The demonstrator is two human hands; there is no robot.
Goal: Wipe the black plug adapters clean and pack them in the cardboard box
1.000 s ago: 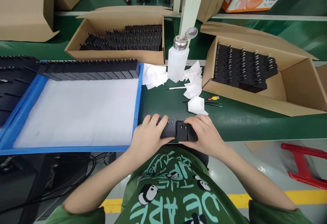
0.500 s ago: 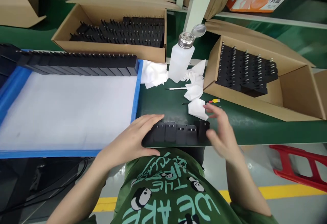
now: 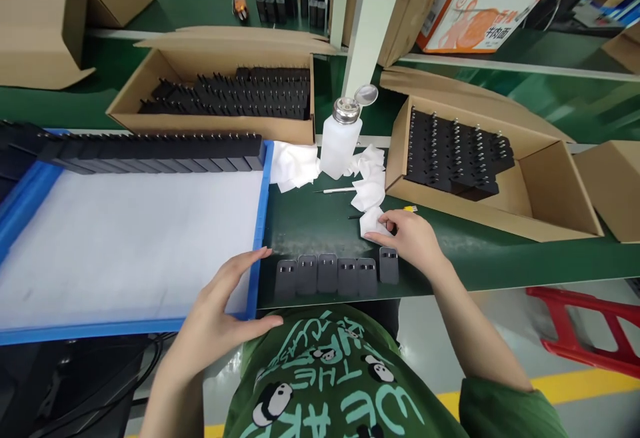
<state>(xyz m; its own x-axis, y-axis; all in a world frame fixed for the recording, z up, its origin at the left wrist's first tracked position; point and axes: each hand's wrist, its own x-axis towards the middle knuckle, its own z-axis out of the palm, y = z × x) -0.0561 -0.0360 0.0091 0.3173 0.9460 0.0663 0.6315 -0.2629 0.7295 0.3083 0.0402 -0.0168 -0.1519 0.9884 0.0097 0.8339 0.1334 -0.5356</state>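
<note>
Several black adapters (image 3: 327, 274) with small metal pins lie in a row near the table's front edge, the rightmost one (image 3: 389, 266) slightly apart. My left hand (image 3: 227, 305) is open over the tray's right edge, thumb and fingers spread, holding nothing. Above the rightmost adapter, my right hand (image 3: 407, 235) pinches a white wipe (image 3: 371, 223) between thumb and fingers. More crumpled wipes (image 3: 369, 191) lie behind it, beside a thin white tool (image 3: 339, 190). A white bottle (image 3: 340, 145) with its metal lid flipped up stands at the back.
A blue-edged white tray (image 3: 135, 238) on the left bears a long row of black adapters (image 3: 160, 153). Cardboard boxes of adapters stand at the back (image 3: 215, 123) and right (image 3: 480, 215). A white post (image 3: 367, 31) rises behind the bottle.
My left hand has moved left, away from the adapter row. My right hand has left the rightmost adapter and closed on the wipe. The camera view has shifted, showing more of the back.
</note>
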